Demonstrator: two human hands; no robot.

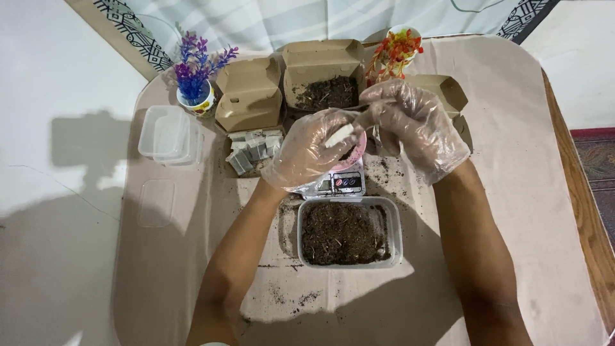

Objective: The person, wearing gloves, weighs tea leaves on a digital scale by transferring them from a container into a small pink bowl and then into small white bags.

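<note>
Both my hands wear thin clear gloves. My left hand (306, 150) holds a small white packet (339, 135) over a pink bowl (356, 152) that sits on a small digital scale (343, 183). My right hand (413, 125) is just to the right of it and pinches a thin spoon-like tool (365, 106) whose tip points left above the bowl. In front of the scale stands a clear plastic tub (350, 232) filled with dark soil. An open cardboard box (324, 82) with soil in it is behind the hands.
A cardboard box (253, 131) holds several small grey-white packets at the left. Stacked clear tubs (169, 136) and a lid (156, 203) lie further left. A purple plant pot (195, 75) and a red-orange plant pot (396, 52) stand at the back. Soil crumbs dot the beige cloth (544, 192).
</note>
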